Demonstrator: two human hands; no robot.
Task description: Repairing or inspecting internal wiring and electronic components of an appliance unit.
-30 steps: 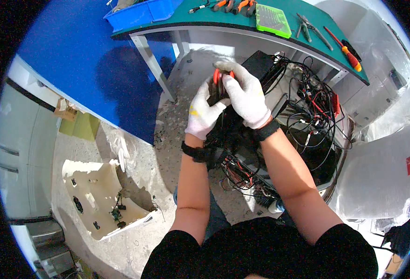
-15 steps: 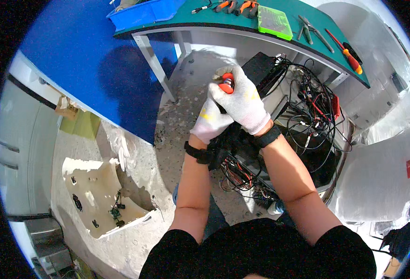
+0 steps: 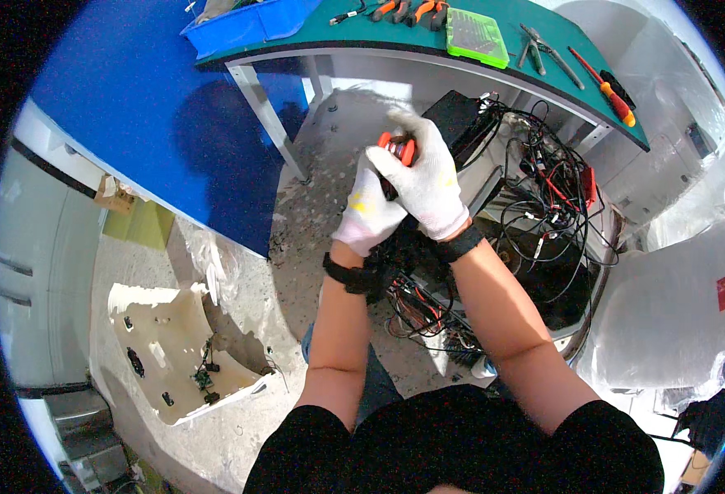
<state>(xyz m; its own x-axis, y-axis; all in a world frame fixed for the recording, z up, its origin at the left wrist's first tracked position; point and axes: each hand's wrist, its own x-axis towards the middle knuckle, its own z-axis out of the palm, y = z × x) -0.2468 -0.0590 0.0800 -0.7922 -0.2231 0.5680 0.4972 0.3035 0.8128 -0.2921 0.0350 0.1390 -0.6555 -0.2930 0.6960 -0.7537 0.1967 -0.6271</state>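
Note:
Close together in front of me, both hands wear white knitted gloves with yellow marks. Between them is a small red-orange and dark piece (image 3: 398, 148) with a shiny metal part at its middle; its exact kind is unclear. My left hand (image 3: 367, 210) is closed around its lower part, which is mostly hidden. From the right, my right hand (image 3: 430, 181) curls over it, the thumb lying along its near side. Beneath my wrists is an opened machine with a dark interior and bundled black and coloured wires (image 3: 428, 306).
A green-topped bench (image 3: 354, 33) across the back bears a blue bin (image 3: 251, 25), orange-handled pliers (image 3: 422, 12), a green bit case (image 3: 476, 37) and a red-yellow screwdriver (image 3: 618, 103). Tangled black cables (image 3: 543, 189) lie at right. A cream shell (image 3: 165, 329) sits on the floor at left.
The right hand has opened slightly at the fingertips and shifted a little, and the red-orange piece has turned, showing more of its side. The view has moved slightly.

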